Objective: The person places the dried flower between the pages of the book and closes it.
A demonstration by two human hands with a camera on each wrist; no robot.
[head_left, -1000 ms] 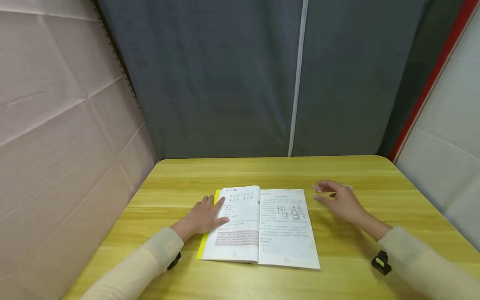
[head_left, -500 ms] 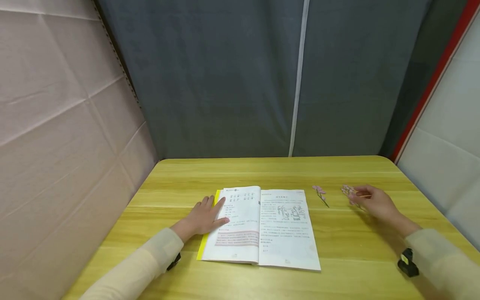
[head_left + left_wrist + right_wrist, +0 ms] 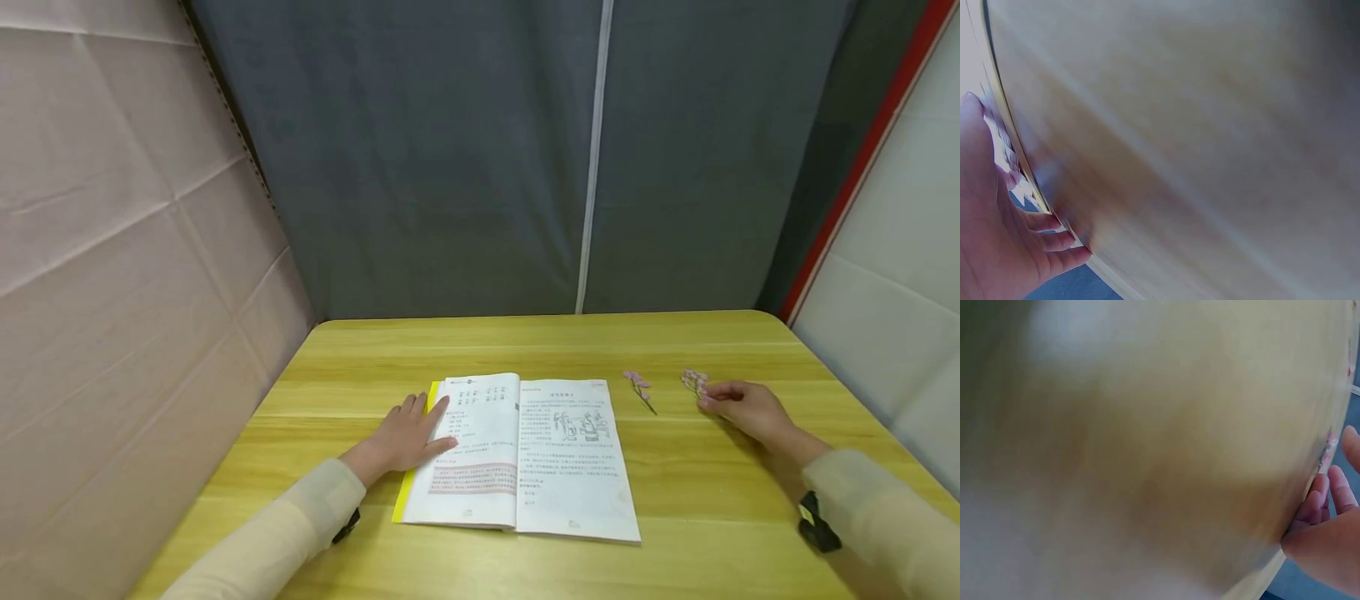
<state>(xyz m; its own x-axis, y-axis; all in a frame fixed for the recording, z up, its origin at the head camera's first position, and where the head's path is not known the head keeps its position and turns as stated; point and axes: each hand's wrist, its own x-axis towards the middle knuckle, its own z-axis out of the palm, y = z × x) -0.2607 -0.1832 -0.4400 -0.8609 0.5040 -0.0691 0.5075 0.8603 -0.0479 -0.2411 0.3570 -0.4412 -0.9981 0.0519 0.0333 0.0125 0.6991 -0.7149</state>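
On the wooden table (image 3: 540, 350) lies an open book (image 3: 573, 492) with a yellow cover edge. My left hand (image 3: 405, 433) rests flat with spread fingers on its left page and outer edge; the left wrist view shows that hand (image 3: 1007, 237) along the table line. To the right of the book is a pink flower sprig (image 3: 639, 385) with a thin dark stem. Farther right, my right hand (image 3: 750, 410) pinches a second pink flower sprig (image 3: 693, 381) just below its blossoms, the stem hidden by the fingers. Pink blossoms (image 3: 1329, 445) show by the fingertips in the right wrist view.
A dark grey curtain (image 3: 435, 167) with a pale vertical strip stands behind the table's far edge. Light fabric walls close in the left (image 3: 135, 250) and right (image 3: 900, 317) sides. A small black device (image 3: 817, 525) is strapped at the right wrist.
My right hand has left the nearer sprig, which now lies uncovered beside the book, and moved right to the farther sprig. My left hand and the book stay put.
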